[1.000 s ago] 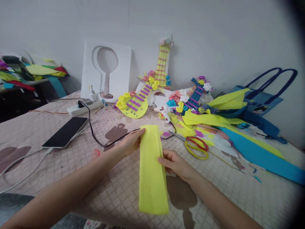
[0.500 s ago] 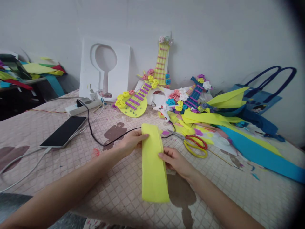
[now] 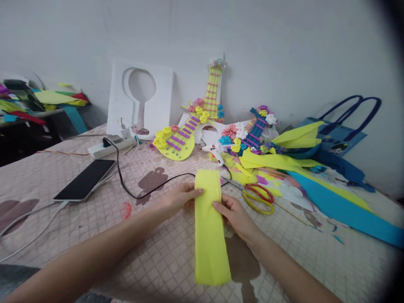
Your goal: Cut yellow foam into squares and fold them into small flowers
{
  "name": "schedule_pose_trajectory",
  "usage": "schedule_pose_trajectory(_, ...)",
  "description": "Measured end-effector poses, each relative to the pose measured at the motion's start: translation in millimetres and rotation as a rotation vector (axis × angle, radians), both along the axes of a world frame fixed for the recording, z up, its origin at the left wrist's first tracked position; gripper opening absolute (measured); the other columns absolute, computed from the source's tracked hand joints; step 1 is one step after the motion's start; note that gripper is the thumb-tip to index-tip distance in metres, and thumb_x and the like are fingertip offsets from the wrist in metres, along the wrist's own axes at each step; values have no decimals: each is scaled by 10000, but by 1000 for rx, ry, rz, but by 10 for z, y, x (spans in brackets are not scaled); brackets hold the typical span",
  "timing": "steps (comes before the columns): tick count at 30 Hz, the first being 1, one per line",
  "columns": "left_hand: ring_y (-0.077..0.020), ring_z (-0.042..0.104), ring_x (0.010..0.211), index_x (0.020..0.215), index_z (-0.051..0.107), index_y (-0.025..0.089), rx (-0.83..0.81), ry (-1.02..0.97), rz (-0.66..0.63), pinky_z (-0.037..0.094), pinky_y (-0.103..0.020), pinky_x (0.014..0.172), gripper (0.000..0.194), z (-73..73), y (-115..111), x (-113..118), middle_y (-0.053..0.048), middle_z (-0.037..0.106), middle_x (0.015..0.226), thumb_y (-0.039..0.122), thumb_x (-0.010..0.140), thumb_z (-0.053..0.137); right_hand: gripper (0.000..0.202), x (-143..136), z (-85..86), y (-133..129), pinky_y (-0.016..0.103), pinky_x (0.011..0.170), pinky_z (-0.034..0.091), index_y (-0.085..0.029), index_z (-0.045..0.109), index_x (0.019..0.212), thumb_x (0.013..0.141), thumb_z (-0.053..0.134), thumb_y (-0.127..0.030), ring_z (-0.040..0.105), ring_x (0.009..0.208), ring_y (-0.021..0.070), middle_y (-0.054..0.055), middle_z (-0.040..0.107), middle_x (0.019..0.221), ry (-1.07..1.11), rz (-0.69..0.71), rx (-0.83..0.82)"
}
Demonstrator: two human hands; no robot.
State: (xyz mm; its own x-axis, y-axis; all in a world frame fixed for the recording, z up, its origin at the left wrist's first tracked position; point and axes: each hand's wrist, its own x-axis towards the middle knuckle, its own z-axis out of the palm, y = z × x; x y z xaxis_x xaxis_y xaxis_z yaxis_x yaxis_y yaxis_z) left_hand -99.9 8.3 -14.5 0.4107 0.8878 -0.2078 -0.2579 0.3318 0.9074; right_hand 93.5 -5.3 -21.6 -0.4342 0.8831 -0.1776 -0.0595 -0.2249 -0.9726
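A folded strip of yellow crepe paper (image 3: 211,235) hangs lengthwise between my hands above the quilted tablecloth. My left hand (image 3: 183,197) pinches its left edge near the top, thumb on the front face. On the opposite edge, slightly lower, my right hand (image 3: 234,212) grips the paper between thumb and fingers. The fingers behind the strip are partly hidden. Red and yellow handled scissors (image 3: 260,198) lie just beyond my right hand. Past the paper's top rests a white glue gun (image 3: 217,152) with a black cord.
A phone (image 3: 85,180) and a power strip (image 3: 110,145) with cables lie at left. Flower-trimmed toy guitars (image 3: 179,139) and a white foam board (image 3: 115,92) with a cut-out stand along the wall. Blue crepe paper (image 3: 341,206) and a blue bag (image 3: 350,134) are at right.
The yellow strip and both hands have shifted a little to the right and down in view. The whole scene sits slightly lower as well. Both hands keep hold of the paper.
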Motion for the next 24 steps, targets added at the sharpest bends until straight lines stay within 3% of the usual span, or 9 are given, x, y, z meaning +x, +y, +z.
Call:
schedule_pose_trajectory(4,-145,641,623,829,688,138,-11,90,-18,446,-209,543,311,-6,-27,29,-65,713,800,394,662,745,329,-4,17,16,216,489,427,-197,644,947,726,689,-435,531,547,108,-8,632,728,-45,-61,47)
schedule_pose_trajectory(8,-158,650,631,853,693,134,-4,118,-49,454,-219,545,318,16,-44,41,-77,723,821,368,647,760,361,8,-3,41,194,398,334,-183,636,950,734,670,-471,462,471,86,-12,606,677,-71,-94,58)
schedule_pose_trajectory(14,-207,678,724,898,693,115,-6,107,-87,497,-263,620,384,47,-47,45,-120,722,905,319,592,803,348,29,-29,67,253,556,459,-179,631,901,714,685,-467,578,636,153,19,645,763,-49,-111,84)
schedule_pose_trajectory(19,-187,674,687,891,681,121,-34,174,-72,492,-244,580,384,42,-52,50,-106,724,874,361,611,784,306,27,-21,58,265,609,470,-192,624,897,730,680,-442,589,674,156,10,648,785,-16,-129,91)
schedule_pose_trajectory(24,-196,676,670,846,686,99,-18,232,-68,495,-247,568,405,25,-59,51,-120,722,844,407,600,777,307,34,-15,59,229,491,401,-193,616,877,745,656,-467,526,564,125,-4,616,719,-61,-149,119)
